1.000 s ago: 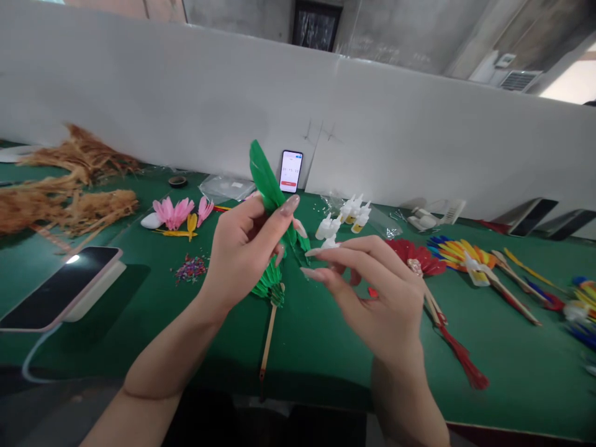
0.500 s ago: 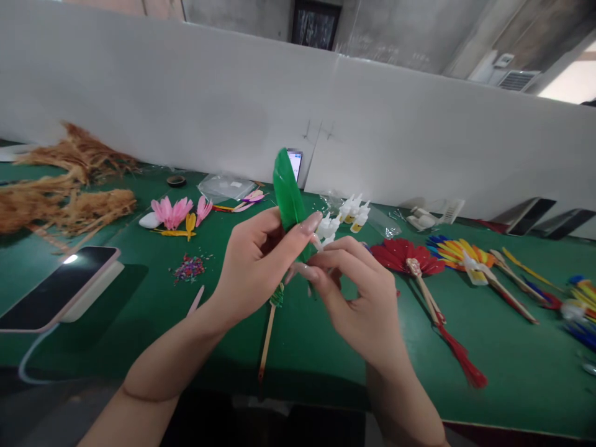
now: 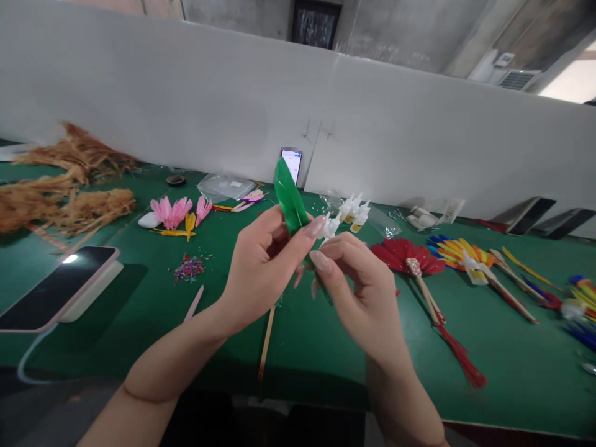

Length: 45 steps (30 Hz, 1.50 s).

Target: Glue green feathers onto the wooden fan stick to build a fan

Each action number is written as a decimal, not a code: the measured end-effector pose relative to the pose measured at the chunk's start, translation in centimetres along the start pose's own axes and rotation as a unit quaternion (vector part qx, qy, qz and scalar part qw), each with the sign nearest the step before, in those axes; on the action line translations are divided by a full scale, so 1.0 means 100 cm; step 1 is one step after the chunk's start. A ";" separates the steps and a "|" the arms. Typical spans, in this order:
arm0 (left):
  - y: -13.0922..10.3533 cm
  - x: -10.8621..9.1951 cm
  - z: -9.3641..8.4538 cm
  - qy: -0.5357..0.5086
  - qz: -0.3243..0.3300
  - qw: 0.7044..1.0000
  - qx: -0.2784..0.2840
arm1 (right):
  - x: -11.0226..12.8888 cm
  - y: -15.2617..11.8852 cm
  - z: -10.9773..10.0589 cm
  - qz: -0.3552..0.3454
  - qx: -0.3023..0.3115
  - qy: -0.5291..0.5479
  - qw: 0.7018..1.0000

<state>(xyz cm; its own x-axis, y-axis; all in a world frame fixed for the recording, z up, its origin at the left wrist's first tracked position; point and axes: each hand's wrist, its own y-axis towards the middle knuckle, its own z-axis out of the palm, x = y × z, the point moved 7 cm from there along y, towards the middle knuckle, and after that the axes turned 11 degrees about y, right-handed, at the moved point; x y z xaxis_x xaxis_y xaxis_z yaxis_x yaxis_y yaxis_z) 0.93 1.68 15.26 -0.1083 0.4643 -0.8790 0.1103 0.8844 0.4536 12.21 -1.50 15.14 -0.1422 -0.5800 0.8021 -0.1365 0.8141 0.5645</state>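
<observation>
Green counter (image 3: 326, 357), white partition (image 3: 162, 93), one green feather (image 3: 289, 195) held up

Above the middle of the counter, the left hand (image 3: 263, 261) pinches the green feather between thumb and fingers, its tip upward before a lit smartphone (image 3: 293, 161). The right hand (image 3: 361, 285) has thumb and fingers bent together just beside it; whether they grip anything cannot be told. Below lies a wooden handle (image 3: 267, 341). Pink feathers (image 3: 171, 213) lie to the left, a red feather fan (image 3: 405, 256) to the right.
</observation>
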 end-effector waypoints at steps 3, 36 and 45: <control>0.001 -0.002 0.000 0.008 0.005 1.000 0.002 | -0.006 0.001 0.000 0.048 0.013 0.025 0.998; 0.002 0.009 0.003 -0.034 -0.002 0.999 0.025 | -0.007 0.004 -0.010 0.079 0.047 0.075 0.993; 0.002 0.004 0.001 0.016 0.007 1.000 -0.006 | 0.004 -0.001 -0.003 -0.012 0.030 -0.106 0.994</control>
<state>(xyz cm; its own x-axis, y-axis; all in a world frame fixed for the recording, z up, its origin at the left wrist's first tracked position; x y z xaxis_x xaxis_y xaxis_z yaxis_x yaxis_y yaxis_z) 1.01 2.03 15.00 -0.1389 0.4776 -0.8675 0.1002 0.8783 0.4675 12.45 -1.78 15.51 -0.3407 -0.5978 0.7256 -0.2002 0.8002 0.5653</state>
